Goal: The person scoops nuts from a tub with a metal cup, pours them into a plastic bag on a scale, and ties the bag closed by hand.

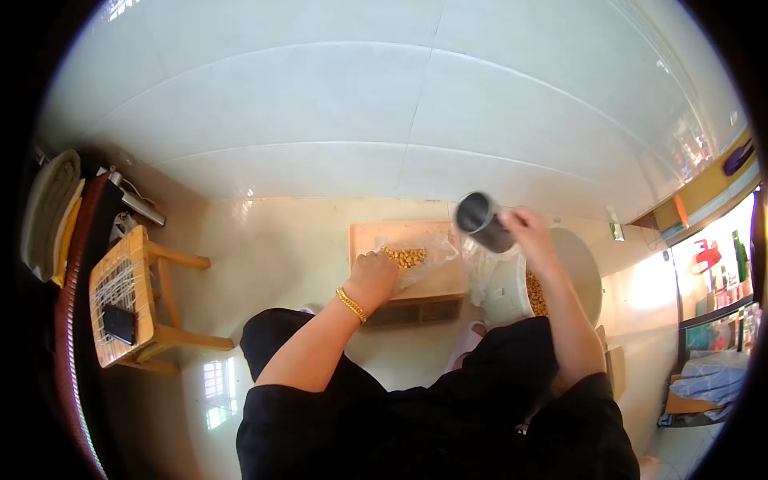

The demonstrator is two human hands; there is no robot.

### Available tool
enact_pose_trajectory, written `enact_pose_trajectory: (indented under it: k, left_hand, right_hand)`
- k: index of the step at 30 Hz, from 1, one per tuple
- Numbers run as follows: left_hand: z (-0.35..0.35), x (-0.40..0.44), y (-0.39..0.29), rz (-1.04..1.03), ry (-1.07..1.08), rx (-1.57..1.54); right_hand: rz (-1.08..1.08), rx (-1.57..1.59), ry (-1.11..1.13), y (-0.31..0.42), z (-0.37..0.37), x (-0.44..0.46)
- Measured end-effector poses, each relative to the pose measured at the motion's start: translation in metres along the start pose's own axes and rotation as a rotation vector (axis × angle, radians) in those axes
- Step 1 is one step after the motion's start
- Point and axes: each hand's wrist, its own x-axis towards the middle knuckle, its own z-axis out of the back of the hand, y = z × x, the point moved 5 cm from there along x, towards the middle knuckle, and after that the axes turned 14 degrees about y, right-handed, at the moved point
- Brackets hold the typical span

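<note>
Head view: the dark mug (486, 224) is in the air by the far right corner of the low wooden table (432, 290), between it and the white bucket (504, 293). It is tilted; its mouth points to the far left, its base to the near right, and its long axis slants between them. The right hand (524, 228) is closed around its handle side.

The clear bag (438, 250) lies across the table, its long axis roughly parallel to the far edge, with yellow pieces (406, 257) gathered near the middle. The left hand (373, 276), fingers curled, is at the bag's left end, near the table's left edge; its exact grip is hidden.

Beyond the right edge, loose clear plastic (478, 268) lies beside the bucket, which holds brownish-yellow pieces (536, 298). Well apart to the left, a dark phone (119, 324) rests on a wooden stool (120, 276).
</note>
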Motion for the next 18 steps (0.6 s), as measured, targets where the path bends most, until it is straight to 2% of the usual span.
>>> enact_pose_trajectory:
  k: [3,5,6,8,9,11,12,14,15,17,18]
  left_hand:
    - [0.007,-0.003,-0.007,-0.012,0.011,0.011]
    - [0.01,-0.004,-0.013,-0.033,0.019,0.015]
    - [0.014,-0.005,-0.016,-0.056,-0.052,-0.027]
    - [0.021,-0.008,-0.019,-0.077,-0.117,-0.068]
    - [0.025,-0.009,-0.02,-0.081,-0.114,-0.07]
    - [0.027,-0.01,-0.02,-0.075,-0.098,-0.061]
    - [0.027,-0.011,-0.018,-0.064,-0.091,-0.045]
    - [0.028,-0.012,-0.015,-0.044,-0.074,-0.017]
    - [0.029,-0.012,-0.014,-0.042,-0.064,-0.039]
    - [0.03,-0.009,-0.013,-0.047,-0.045,-0.052]
    - [0.029,-0.007,-0.011,-0.04,-0.016,-0.046]
  right_hand:
    - [-0.008,0.226,-0.21,-0.034,0.057,-0.032]
    - [-0.138,0.324,-0.286,-0.082,0.089,-0.056]
    - [-0.142,0.321,-0.286,-0.108,0.102,-0.064]
    - [-0.479,0.154,-0.299,-0.169,0.112,-0.08]
    - [-0.484,0.159,-0.292,-0.18,0.106,-0.083]
    - [-0.656,-0.619,-0.204,-0.197,0.098,-0.084]
    - [-0.654,-0.604,-0.194,-0.209,0.091,-0.084]
    - [-0.661,-0.693,0.068,-0.236,0.069,-0.075]
    - [-0.661,-0.678,0.073,-0.245,0.058,-0.07]
    - [-0.604,-0.924,0.341,-0.265,0.025,-0.058]
    - [-0.608,-0.952,0.338,-0.272,0.016,-0.048]
